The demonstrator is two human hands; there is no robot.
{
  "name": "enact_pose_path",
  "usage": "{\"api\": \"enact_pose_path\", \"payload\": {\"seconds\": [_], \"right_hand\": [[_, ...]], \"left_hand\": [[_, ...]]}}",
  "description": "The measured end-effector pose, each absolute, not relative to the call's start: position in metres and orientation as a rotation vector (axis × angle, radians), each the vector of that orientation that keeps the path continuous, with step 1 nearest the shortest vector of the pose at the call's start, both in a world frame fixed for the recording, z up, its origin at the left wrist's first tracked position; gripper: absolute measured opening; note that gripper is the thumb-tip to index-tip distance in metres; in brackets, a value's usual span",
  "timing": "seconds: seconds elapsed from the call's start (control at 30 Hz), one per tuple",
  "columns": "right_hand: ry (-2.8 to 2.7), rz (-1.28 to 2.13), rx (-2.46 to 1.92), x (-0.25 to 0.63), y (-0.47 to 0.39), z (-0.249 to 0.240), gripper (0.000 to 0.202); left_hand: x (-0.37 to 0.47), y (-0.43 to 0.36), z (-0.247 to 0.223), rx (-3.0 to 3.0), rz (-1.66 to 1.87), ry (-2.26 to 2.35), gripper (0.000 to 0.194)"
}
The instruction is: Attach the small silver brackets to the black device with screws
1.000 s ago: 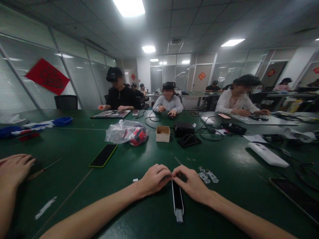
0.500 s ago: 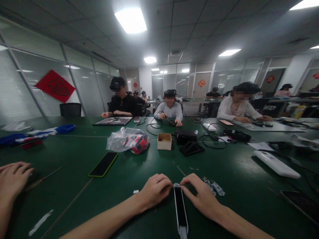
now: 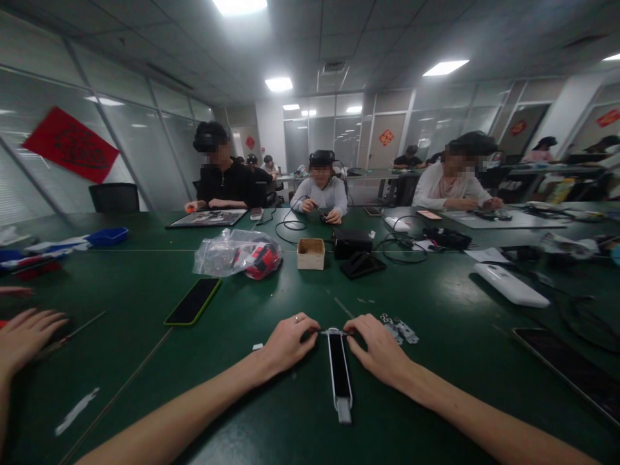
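On the green table before me lies a long narrow device [image 3: 340,371] with a black face and a silver-white frame, pointing away from me. A small grey crosspiece [image 3: 332,332] spans its far end. My left hand [image 3: 290,342] pinches the left end of that crosspiece between thumb and fingers. At the right end, the thumb and fingers of my right hand [image 3: 376,349] are closed in a similar pinch. The fingertips partly cover the crosspiece's ends. Several small grey metal parts [image 3: 405,330] lie just beyond my right hand.
A green-edged phone [image 3: 194,301] lies to the left, near another person's hand [image 3: 29,339] and a thin tool [image 3: 87,325]. Ahead are a plastic bag [image 3: 227,252], a small box [image 3: 310,254] and a black stand [image 3: 362,264]. A white case [image 3: 508,284] and dark tablet [image 3: 571,368] lie right.
My view has tilted downward, so everything sits higher in the picture. My fingertips are slightly farther apart, and more of the crosspiece shows between them. The device stays on the table.
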State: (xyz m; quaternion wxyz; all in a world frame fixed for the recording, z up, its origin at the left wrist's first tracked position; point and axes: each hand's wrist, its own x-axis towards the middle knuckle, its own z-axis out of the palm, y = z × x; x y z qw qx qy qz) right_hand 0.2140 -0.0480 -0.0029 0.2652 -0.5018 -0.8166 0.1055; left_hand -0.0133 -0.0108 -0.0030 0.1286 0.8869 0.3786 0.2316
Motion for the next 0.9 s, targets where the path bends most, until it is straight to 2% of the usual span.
{"api": "enact_pose_path", "payload": {"seconds": [0.53,0.9], "right_hand": [[-2.230,0.324,-1.409,0.213,-0.050,0.003,0.016],[-2.220,0.363,-1.376,0.213,-0.049,-0.001,0.017]], "left_hand": [[-0.015,-0.004,-0.009,2.694,0.572,0.982,0.023],[-0.011,-0.008,0.002,2.619,0.539,1.031,0.014]]}}
